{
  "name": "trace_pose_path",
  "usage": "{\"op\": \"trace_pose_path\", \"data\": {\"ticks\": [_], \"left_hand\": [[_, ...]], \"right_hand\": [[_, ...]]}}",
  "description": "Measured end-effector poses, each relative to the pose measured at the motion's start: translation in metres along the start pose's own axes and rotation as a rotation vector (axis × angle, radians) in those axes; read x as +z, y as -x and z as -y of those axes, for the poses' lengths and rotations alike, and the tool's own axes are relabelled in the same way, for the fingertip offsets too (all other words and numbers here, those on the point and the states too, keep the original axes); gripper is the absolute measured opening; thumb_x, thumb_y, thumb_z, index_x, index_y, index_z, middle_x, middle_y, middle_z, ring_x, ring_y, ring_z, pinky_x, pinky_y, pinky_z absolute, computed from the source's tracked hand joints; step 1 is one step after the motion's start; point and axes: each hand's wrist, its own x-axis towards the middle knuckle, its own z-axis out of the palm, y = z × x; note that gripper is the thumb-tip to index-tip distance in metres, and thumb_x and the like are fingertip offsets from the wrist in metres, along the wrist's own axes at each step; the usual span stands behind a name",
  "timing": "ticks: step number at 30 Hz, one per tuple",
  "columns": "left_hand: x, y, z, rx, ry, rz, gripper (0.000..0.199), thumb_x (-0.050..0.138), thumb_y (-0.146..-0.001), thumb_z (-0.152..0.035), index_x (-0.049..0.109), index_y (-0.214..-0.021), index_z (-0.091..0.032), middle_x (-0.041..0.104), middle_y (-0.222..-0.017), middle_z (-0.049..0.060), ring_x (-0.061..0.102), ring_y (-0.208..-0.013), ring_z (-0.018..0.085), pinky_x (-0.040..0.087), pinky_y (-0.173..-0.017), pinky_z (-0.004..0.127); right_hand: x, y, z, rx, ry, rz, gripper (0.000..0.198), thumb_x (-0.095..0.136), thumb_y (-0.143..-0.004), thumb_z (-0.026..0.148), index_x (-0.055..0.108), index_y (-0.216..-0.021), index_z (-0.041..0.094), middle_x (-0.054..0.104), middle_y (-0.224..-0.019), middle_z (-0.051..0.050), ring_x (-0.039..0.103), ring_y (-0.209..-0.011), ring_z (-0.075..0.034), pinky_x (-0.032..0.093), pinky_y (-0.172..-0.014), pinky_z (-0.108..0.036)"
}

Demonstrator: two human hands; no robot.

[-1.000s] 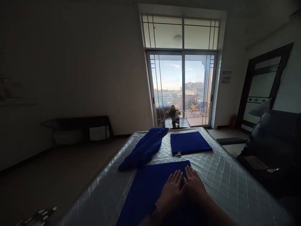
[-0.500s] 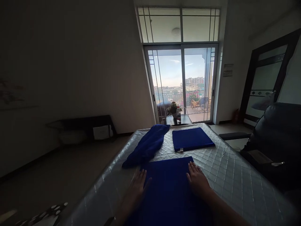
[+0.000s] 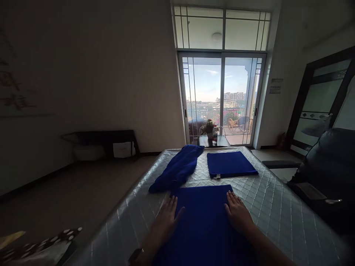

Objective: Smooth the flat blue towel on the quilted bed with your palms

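A blue cloth (image 3: 203, 225) lies flat and smooth in front of me on a silvery quilted mattress (image 3: 277, 210). My left hand (image 3: 168, 214) rests along its left edge, fingers stretched out and thumb on the cloth. On the opposite edge, near the far right corner, lies my right hand (image 3: 237, 210), also flat with fingers extended. Beyond the left hand is a crumpled blue cloth (image 3: 179, 168). A neatly folded blue cloth (image 3: 231, 163) with a small white tag sits farther back on the right.
At the mattress's far end stands a small dark table (image 3: 203, 141) with a potted plant (image 3: 209, 128) and a bottle (image 3: 214, 135). Glass sliding doors (image 3: 222, 99) are behind it. A dark chair (image 3: 327, 162) is at the right; a low black bench (image 3: 105, 142) stands by the left wall.
The camera view has turned slightly left, so everything appears shifted right. Both hands stay at the cloth's edges in nearly the same place. The cloths lie as before.
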Motion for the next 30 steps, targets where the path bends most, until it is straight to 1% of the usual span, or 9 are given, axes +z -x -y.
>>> {"op": "trace_pose_path", "data": {"ticks": [4, 11, 14, 18, 21, 23, 27, 30], "left_hand": [[-0.001, 0.000, -0.001, -0.015, 0.003, 0.022, 0.084, 0.020, -0.099, -0.068, 0.032, -0.158, -0.010, 0.027, -0.167, 0.012, 0.022, -0.156, 0.028, 0.023, -0.128, 0.048], [-0.002, 0.001, -0.002, -0.006, -0.029, 0.016, 0.079, 0.022, -0.100, -0.066, 0.035, -0.157, -0.013, 0.030, -0.167, 0.010, 0.024, -0.156, 0.027, 0.025, -0.128, 0.045], [-0.004, 0.002, -0.003, 0.008, -0.024, 0.017, 0.080, 0.022, -0.100, -0.065, 0.034, -0.157, -0.010, 0.029, -0.167, 0.012, 0.024, -0.156, 0.028, 0.025, -0.128, 0.046], [-0.006, 0.002, -0.006, -0.012, -0.017, 0.048, 0.082, 0.021, -0.100, -0.064, 0.030, -0.158, -0.007, 0.025, -0.168, 0.013, 0.018, -0.157, 0.027, 0.019, -0.129, 0.046], [-0.007, 0.003, -0.006, -0.019, 0.011, 0.063, 0.085, 0.018, -0.099, -0.067, 0.026, -0.159, -0.007, 0.021, -0.169, 0.013, 0.015, -0.157, 0.028, 0.019, -0.129, 0.048], [-0.006, 0.002, -0.004, -0.007, 0.028, 0.059, 0.087, 0.017, -0.098, -0.069, 0.025, -0.159, -0.007, 0.020, -0.169, 0.013, 0.016, -0.157, 0.029, 0.020, -0.129, 0.050], [-0.001, 0.000, 0.000, 0.008, 0.019, 0.038, 0.084, 0.021, -0.099, -0.066, 0.029, -0.158, -0.006, 0.026, -0.167, 0.015, 0.022, -0.156, 0.030, 0.023, -0.128, 0.053], [0.001, -0.002, 0.002, 0.018, 0.005, 0.019, 0.083, 0.023, -0.099, -0.065, 0.033, -0.157, -0.006, 0.029, -0.167, 0.016, 0.023, -0.156, 0.030, 0.024, -0.128, 0.052]], "right_hand": [[0.000, 0.000, 0.000, 0.001, 0.015, 0.008, 0.067, 0.021, -0.102, 0.042, 0.030, -0.158, 0.006, 0.026, -0.167, -0.012, 0.017, -0.156, -0.021, 0.015, -0.127, -0.040], [-0.002, 0.001, 0.001, 0.015, -0.012, 0.006, 0.066, 0.024, -0.102, 0.042, 0.030, -0.158, 0.008, 0.025, -0.167, -0.011, 0.017, -0.156, -0.021, 0.015, -0.127, -0.041], [-0.006, 0.003, 0.004, 0.012, 0.008, -0.015, 0.065, 0.023, -0.102, 0.040, 0.033, -0.157, 0.007, 0.028, -0.166, -0.011, 0.019, -0.156, -0.021, 0.017, -0.127, -0.040], [-0.016, 0.012, 0.013, -0.025, 0.056, -0.022, 0.062, 0.024, -0.102, 0.035, 0.036, -0.155, 0.006, 0.030, -0.165, -0.012, 0.021, -0.155, -0.022, 0.016, -0.127, -0.041], [-0.024, 0.023, 0.021, -0.039, 0.054, 0.008, 0.063, 0.024, -0.102, 0.037, 0.034, -0.156, 0.006, 0.029, -0.165, -0.013, 0.020, -0.155, -0.023, 0.017, -0.128, -0.042], [-0.026, 0.029, 0.026, -0.012, 0.040, 0.041, 0.065, 0.023, -0.103, 0.041, 0.030, -0.157, 0.005, 0.026, -0.166, -0.013, 0.017, -0.155, -0.023, 0.017, -0.128, -0.042], [-0.027, 0.035, 0.029, 0.049, 0.022, 0.122, 0.072, 0.024, -0.102, 0.050, 0.024, -0.158, 0.005, 0.019, -0.167, -0.013, 0.013, -0.156, -0.025, 0.015, -0.128, -0.042], [-0.026, 0.034, 0.027, 0.059, 0.027, 0.168, 0.075, 0.022, -0.101, 0.054, 0.021, -0.158, 0.005, 0.015, -0.168, -0.013, 0.011, -0.156, -0.025, 0.014, -0.128, -0.044]]}}
